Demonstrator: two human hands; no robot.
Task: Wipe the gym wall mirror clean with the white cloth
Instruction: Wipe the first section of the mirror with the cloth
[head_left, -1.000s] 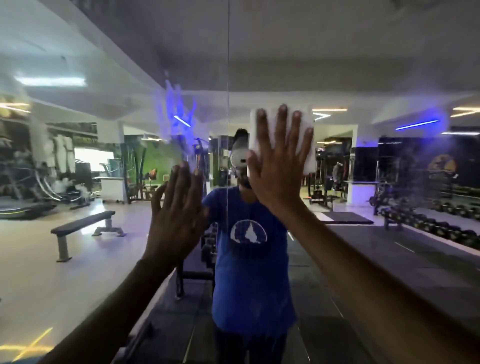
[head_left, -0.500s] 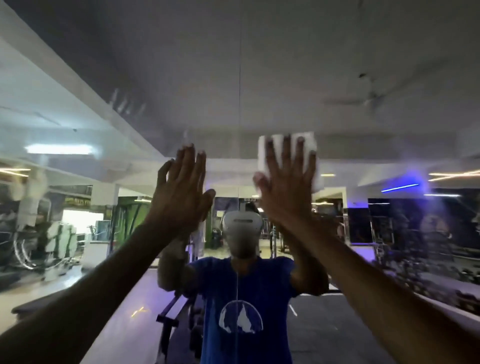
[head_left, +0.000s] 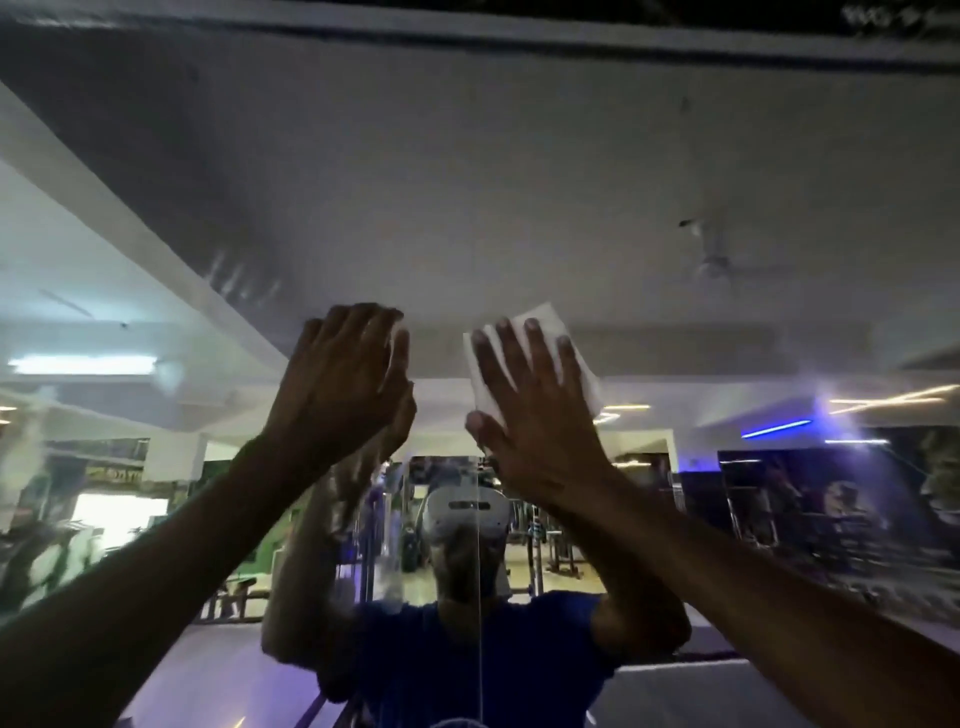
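Two hands on one mirror (head_left: 519, 182), right hand (head_left: 540, 415) pressing one white cloth (head_left: 576, 364)

Glossy glass mirror (head_left: 519, 182), matt cloth (head_left: 582, 374)

A grey ceiling (head_left: 467, 182) with a ceiling fan (head_left: 714, 260) fills the upper part. A white tube light (head_left: 83, 365) glows at left, a blue strip light (head_left: 776, 428) at right. Gym machines (head_left: 545, 545) stand over a pale floor (head_left: 218, 670) lower down.
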